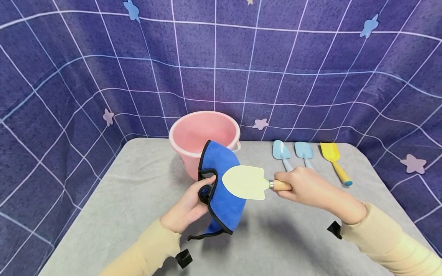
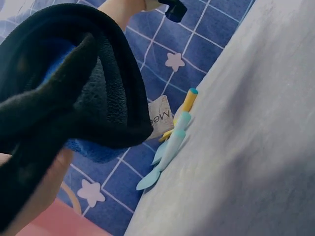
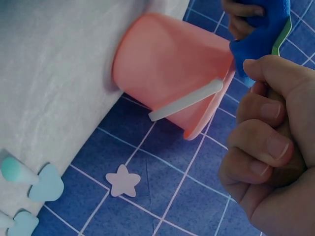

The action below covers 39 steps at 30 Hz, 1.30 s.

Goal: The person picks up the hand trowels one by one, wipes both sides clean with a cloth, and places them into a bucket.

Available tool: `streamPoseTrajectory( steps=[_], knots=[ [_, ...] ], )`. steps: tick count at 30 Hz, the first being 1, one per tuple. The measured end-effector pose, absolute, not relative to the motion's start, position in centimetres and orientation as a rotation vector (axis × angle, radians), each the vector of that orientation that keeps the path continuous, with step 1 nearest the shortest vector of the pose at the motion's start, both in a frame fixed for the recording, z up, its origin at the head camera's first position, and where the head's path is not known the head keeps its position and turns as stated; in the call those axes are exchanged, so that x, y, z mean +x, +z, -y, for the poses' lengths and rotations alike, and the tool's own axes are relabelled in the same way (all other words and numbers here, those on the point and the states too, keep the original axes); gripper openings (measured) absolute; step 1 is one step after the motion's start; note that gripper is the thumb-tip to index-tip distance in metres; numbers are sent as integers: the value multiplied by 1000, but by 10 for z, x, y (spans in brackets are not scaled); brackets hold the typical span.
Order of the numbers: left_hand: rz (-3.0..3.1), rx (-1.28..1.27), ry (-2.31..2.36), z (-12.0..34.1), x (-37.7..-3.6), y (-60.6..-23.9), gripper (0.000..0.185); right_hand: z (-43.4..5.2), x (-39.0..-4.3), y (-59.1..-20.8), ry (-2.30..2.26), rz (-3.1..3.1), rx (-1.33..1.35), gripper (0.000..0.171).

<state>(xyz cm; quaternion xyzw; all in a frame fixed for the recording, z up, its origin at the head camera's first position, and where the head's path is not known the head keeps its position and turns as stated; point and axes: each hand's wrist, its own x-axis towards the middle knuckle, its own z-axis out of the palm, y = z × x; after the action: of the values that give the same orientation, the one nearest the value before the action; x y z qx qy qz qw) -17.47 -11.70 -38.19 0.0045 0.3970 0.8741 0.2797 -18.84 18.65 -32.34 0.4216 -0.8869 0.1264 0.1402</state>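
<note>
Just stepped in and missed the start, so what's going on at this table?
A person holds a cream-bladed trowel by its wooden handle in the right hand, blade against a blue cloth gripped in the left hand, above the grey table cover. A pink bucket stands just behind. Two light blue trowels and a yellow trowel lie in a row to the right.

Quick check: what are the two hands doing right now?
Left hand: grips the blue cloth.
Right hand: grips the trowel by its wooden handle.
</note>
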Motion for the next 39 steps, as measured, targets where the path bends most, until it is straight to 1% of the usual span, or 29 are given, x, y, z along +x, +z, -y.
streamPoseTrajectory(
  steps=[5, 12, 15, 24, 28, 31, 34, 39],
  knots=[
    [-987, -8, 2369, 130, -173, -380, 27, -187, -188, -322, 353, 2545, 1221, 36],
    [-982, -41, 2383, 149, -169, -377, 13, -188, -187, -322, 332, 2556, 1209, 37],
    [-997, -38, 2386, 159, -165, -375, 11, -188, -187, -322, 321, 2561, 1201, 38],
    [-814, 177, 2414, 189, -157, -372, 27, -188, -185, -321, 328, 2574, 1202, 38],
    [-797, 213, 2427, 199, -156, -377, 31, -188, -185, -321, 338, 2563, 1213, 38],
    [-859, 136, 2441, 205, -157, -382, 26, -188, -186, -322, 354, 2549, 1233, 37],
    [-994, 11, 2415, 209, -157, -388, 18, -188, -187, -321, 369, 2540, 1249, 36],
    [-1161, -123, 2311, 205, -158, -392, 9, -188, -187, -320, 397, 2533, 1261, 36]
  ],
)
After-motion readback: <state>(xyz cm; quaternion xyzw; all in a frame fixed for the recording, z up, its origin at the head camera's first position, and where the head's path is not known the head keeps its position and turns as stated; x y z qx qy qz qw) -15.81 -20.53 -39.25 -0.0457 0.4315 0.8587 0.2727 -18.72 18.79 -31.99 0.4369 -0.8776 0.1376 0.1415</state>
